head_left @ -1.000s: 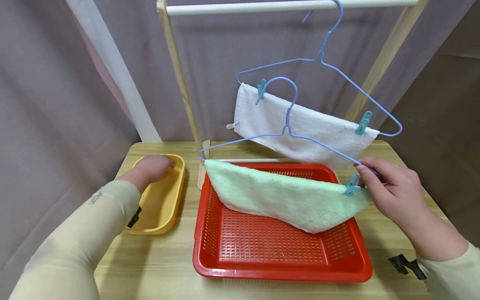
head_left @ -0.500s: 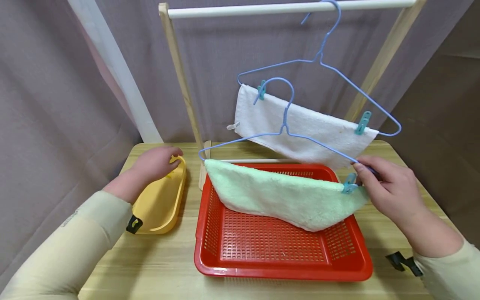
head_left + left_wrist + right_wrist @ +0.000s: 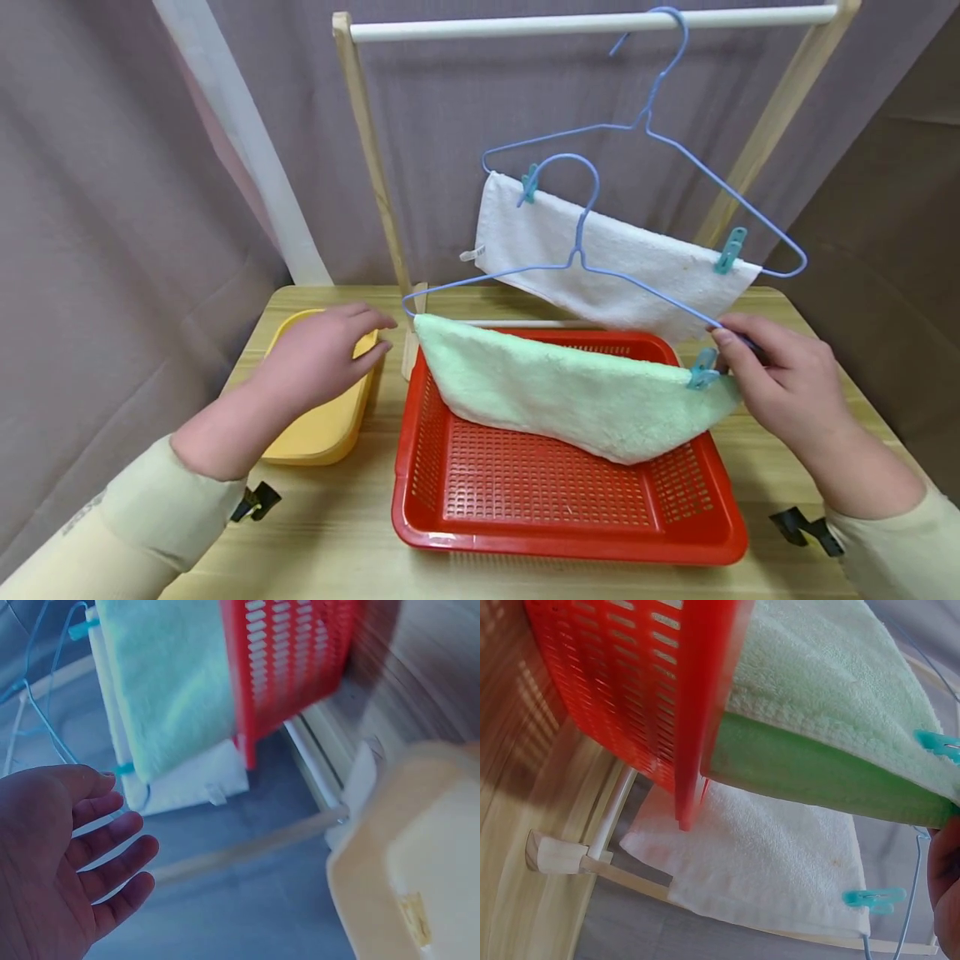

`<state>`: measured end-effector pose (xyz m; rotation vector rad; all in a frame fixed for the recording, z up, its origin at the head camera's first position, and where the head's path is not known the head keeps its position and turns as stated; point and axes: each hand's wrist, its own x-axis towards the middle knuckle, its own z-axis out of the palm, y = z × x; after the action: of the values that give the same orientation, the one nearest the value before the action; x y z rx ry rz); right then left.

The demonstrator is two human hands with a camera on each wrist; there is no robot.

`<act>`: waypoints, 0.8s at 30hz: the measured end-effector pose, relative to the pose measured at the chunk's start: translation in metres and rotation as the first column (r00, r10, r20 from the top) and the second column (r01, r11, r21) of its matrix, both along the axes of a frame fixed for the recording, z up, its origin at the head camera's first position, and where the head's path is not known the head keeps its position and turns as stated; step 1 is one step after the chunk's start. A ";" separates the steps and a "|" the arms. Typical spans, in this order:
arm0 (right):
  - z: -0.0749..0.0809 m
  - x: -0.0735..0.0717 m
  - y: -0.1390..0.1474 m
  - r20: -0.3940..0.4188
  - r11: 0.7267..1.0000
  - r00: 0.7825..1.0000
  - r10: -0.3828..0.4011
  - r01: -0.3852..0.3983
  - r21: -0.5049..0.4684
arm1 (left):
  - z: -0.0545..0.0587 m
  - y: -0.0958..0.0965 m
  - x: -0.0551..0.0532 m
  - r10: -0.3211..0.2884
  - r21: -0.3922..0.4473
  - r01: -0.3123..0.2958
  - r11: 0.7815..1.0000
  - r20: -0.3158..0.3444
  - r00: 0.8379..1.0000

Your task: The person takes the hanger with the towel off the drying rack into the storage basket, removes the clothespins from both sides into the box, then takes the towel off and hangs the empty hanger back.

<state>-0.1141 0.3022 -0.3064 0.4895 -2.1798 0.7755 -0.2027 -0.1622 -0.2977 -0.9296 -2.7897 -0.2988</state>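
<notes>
My right hand (image 3: 791, 383) grips the right end of a blue wire hanger (image 3: 577, 250) held in the air. A light green towel (image 3: 570, 392) is draped over that hanger's lower bar, above a red basket (image 3: 547, 542). A teal clothespin (image 3: 703, 371) clips the towel near my right hand; none shows at its left end. My left hand (image 3: 318, 354) hovers over the right rim of a yellow bin (image 3: 322, 429), left of the towel. Its fingers are loosely bent, thumb apart, and nothing shows in them in the left wrist view.
Behind, a white towel (image 3: 615, 258) hangs by teal clothespins from another blue hanger (image 3: 720, 179) on the rack's white rod (image 3: 495, 27). The rack's wooden post (image 3: 378, 167) stands between bin and basket. A small yellowish patch (image 3: 415, 919) shows inside the bin.
My left hand has lifted out of the yellow bin and moved right, towards the green towel's left end. My right hand and the hanger have stayed almost still.
</notes>
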 end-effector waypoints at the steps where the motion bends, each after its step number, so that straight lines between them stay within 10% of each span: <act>1: 0.000 0.000 0.001 0.010 1.000 1.000 0.000 0.000 0.002 | 0.001 0.002 0.002 -0.009 0.001 0.009 1.000 -0.006 1.000; 24: -0.002 -0.002 -0.004 -0.040 0.999 0.999 0.029 -0.030 -0.033 | 0.019 0.047 0.028 -0.139 0.093 0.141 0.986 -0.027 0.990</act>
<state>-0.1161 0.2978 -0.3085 0.5163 -2.1242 0.8106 -0.1745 -0.1149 -0.2782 -1.1010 -2.6709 -0.4356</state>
